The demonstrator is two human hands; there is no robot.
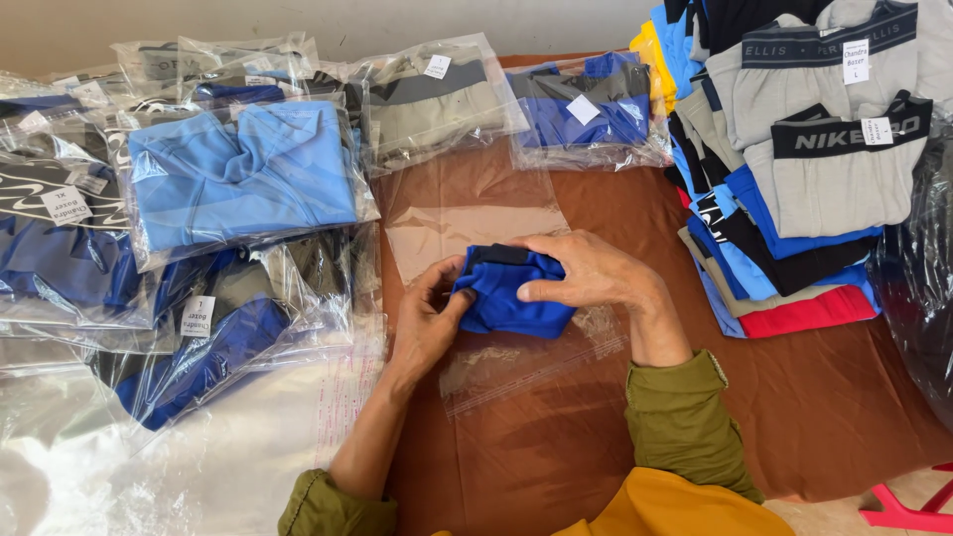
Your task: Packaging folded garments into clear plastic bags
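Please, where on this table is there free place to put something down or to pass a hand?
Bare brown cloth lies below the unpacked stack, right of the right hand. A smaller patch sits between the forearms, partly under the clear bag. The left side is crowded with bagged garments; both hands, the left hand too, hold the blue garment.

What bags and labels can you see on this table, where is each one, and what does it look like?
Light blue bag: clear, left of the hands, holds a folded light blue garment.
Grey bag: clear, top centre, grey and black garment, small white sticker.
Blue bag: clear, top, royal blue and grey garment, white sticker.
Empty bag: clear, flat under the hands.
White tags: rectangular, on grey waistbands, right pile.
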